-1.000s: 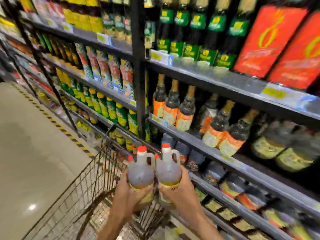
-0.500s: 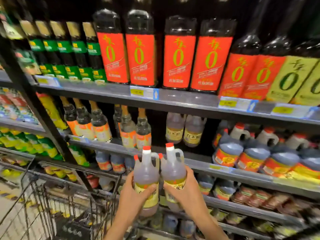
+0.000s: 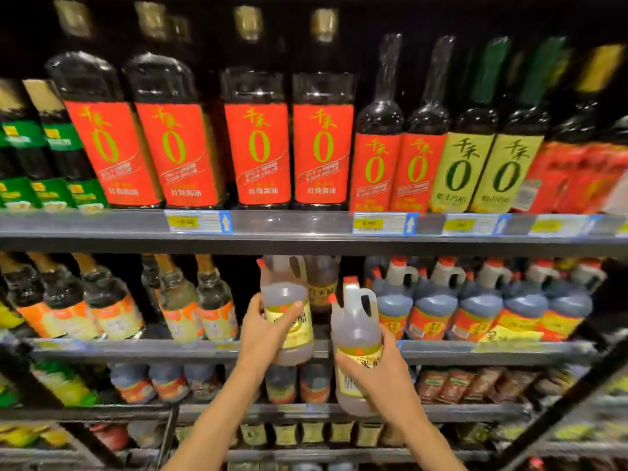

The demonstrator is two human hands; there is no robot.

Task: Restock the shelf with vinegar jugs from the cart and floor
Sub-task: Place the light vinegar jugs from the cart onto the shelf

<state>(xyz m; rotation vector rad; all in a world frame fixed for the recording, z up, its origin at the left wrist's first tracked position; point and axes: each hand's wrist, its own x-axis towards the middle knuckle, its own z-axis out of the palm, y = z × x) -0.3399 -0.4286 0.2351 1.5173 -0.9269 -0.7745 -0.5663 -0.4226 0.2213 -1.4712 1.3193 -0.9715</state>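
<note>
Hands up at the shelf, one jug apiece! Left hand [image 3: 268, 331] is wrapped round the belly of the left vinegar jug [image 3: 289, 300], thumb across its yellow label, fingers curled behind. That jug is raised level with the middle shelf [image 3: 136, 350], its base just over the shelf's front edge and its red cap up under the shelf above. Directly behind it in the gap stands another pale jug [image 3: 321, 283], deeper in the bay.

Right hand [image 3: 380, 379] grips the right vinegar jug [image 3: 356, 338] low on its body, fingers curled over the label and barcode. This one hangs lower and clear of the shelf, out in front of the edge, upright, red cap and loop handle on show. Both jugs hold pale amber liquid and sit just beside each other, not touching.

Right of the gap, a row of dark jugs [image 3: 475, 300] with red caps fills the middle shelf. To the left, clear bottles with orange labels [image 3: 183, 311]. One shelf up, tall dark bottles with red labels [image 3: 258, 151] line the front, price tags [image 3: 198, 222] on the rail below them.
</note>
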